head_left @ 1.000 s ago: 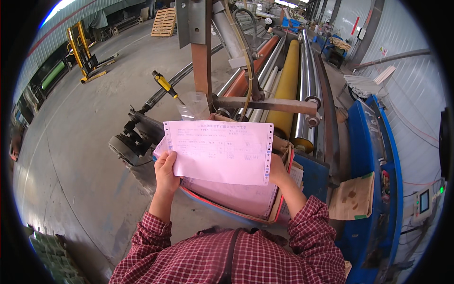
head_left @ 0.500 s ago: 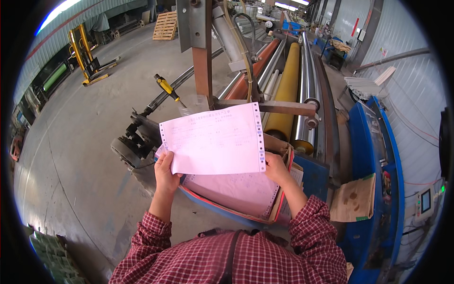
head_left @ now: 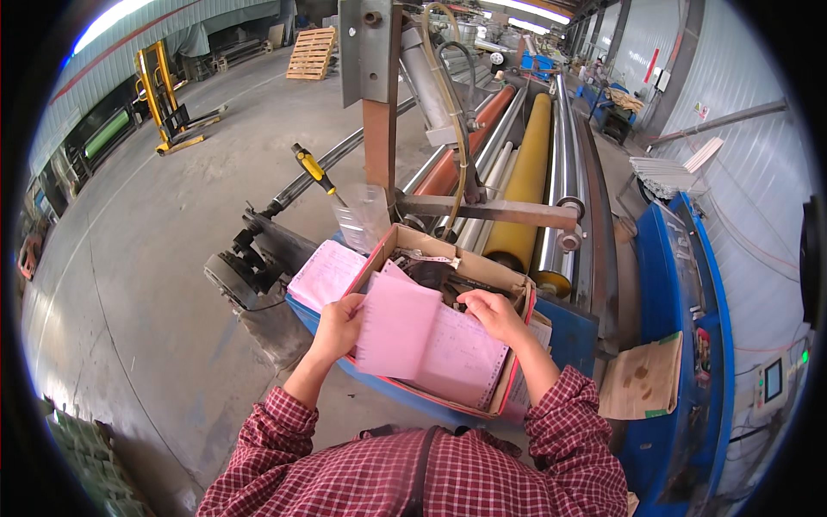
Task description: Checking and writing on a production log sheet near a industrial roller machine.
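My left hand [head_left: 338, 331] pinches the left edge of a pink paper form [head_left: 398, 323], which looks folded over, blank side up. It hangs tilted above a cardboard box with red edges [head_left: 515, 379]. In the box lies another pink printed sheet [head_left: 461, 358] with punched holes along its side. My right hand [head_left: 493, 314] is over the box, fingers curled together beside the top of that sheet. Whether paper is between those fingers is hidden. Farther inside the box are dark items that I cannot make out. More pink sheets [head_left: 327, 274] lie left of the box.
The box rests on a blue machine surface [head_left: 564, 340]. A yellow-black screwdriver [head_left: 314, 169] stands by a clear plastic holder [head_left: 365, 220]. Beyond are long rollers, one yellow [head_left: 525, 185], and a steel post [head_left: 377, 146]. A brown cardboard piece [head_left: 642, 376] lies at right.
The form was held spread out by both hands; it has come down and folded over. My right hand has left its right edge. The box's inside and the sheets at left now show.
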`<action>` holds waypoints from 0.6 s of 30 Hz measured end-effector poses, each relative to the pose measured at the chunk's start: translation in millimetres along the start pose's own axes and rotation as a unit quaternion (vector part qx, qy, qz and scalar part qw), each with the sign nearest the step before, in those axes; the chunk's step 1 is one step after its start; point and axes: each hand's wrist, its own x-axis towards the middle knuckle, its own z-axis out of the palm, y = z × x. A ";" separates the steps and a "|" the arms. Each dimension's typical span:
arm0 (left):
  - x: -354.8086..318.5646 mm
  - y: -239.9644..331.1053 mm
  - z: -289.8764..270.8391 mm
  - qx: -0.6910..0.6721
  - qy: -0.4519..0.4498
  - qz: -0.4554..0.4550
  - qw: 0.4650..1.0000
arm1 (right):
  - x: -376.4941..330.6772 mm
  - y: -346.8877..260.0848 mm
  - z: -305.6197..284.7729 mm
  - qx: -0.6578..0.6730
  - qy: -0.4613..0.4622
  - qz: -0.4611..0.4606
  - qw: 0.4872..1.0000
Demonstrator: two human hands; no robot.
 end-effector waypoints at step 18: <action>-11.3 39.1 -0.1 0.085 -0.056 0.072 0.992 | 39.1 -36.9 6.3 -0.144 -0.125 0.168 0.967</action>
